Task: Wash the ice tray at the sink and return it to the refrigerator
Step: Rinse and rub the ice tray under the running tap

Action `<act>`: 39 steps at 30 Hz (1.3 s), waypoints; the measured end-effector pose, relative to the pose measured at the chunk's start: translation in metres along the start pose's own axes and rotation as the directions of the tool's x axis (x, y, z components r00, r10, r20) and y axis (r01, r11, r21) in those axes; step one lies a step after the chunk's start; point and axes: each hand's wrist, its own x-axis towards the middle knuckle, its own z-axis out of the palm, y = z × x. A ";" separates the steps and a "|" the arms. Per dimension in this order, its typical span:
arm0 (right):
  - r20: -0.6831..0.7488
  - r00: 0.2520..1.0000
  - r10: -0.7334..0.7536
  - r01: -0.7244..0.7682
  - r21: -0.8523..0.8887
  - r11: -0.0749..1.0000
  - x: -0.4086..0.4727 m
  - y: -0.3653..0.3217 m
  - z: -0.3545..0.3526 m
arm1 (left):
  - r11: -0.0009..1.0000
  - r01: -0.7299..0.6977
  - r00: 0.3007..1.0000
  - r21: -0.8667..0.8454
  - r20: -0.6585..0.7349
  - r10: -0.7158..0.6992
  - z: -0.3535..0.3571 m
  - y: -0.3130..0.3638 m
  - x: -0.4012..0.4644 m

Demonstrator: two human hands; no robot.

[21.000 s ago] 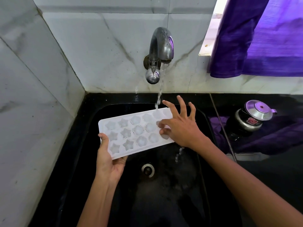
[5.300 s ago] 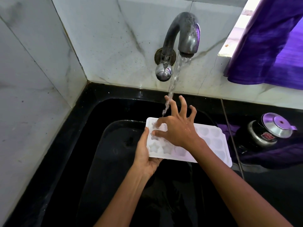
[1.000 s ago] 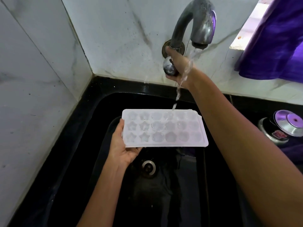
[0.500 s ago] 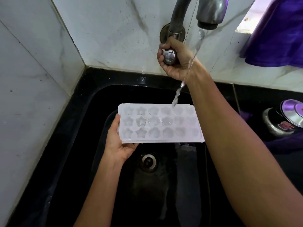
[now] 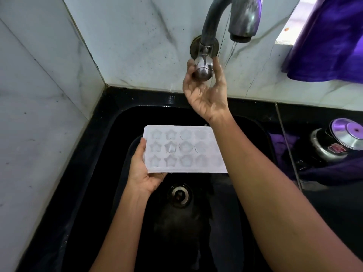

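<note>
A white ice tray with star and flower moulds is held flat over the black sink. My left hand grips its left end, thumb on top. My right forearm crosses over the tray's right end and hides it. My right hand is raised to the metal tap knob, fingers and thumb curled round it. Only a thin trickle falls from the tap spout.
The drain lies in the sink bottom below the tray. White marble tiles form the back and left walls. A steel pressure cooker sits on a purple cloth on the black counter at right. A purple curtain hangs upper right.
The water stream has thinned from a steady flow to a trickle while my right hand turned on the knob. The tray stays held in the same place over the sink.
</note>
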 end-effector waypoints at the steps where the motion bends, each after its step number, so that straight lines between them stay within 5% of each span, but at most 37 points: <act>1: -0.004 1.000 0.010 -0.010 -0.010 1.000 -0.007 0.004 -0.005 | 1.000 0.000 1.000 0.000 -0.003 0.000 -0.001 0.001 -0.002; 12: -0.239 0.969 0.066 -0.144 -0.322 0.936 -0.091 -0.010 -0.026 | 1.000 -0.025 1.000 -0.007 -0.005 0.025 -0.006 -0.001 -0.038; 17: -0.378 0.914 -0.147 -0.118 -0.596 0.794 -0.140 -0.031 -0.037 | 0.999 -0.032 0.999 0.004 -0.006 0.032 -0.009 -0.002 -0.051; 22: -0.457 0.769 -0.446 -0.141 -0.802 0.580 -0.174 -0.038 -0.054 | 0.998 -0.060 0.998 -0.005 0.009 0.060 -0.010 -0.002 -0.062; 26: -0.463 0.752 -0.470 -0.255 -0.861 0.440 -0.196 -0.026 -0.064 | 0.997 -0.072 0.997 -0.004 0.028 0.072 -0.009 -0.007 -0.073; 39: -0.517 0.704 -0.486 -0.239 -0.817 0.524 -0.209 0.023 -0.064 | 0.997 -0.066 0.994 0.027 0.087 0.064 -0.016 -0.017 -0.094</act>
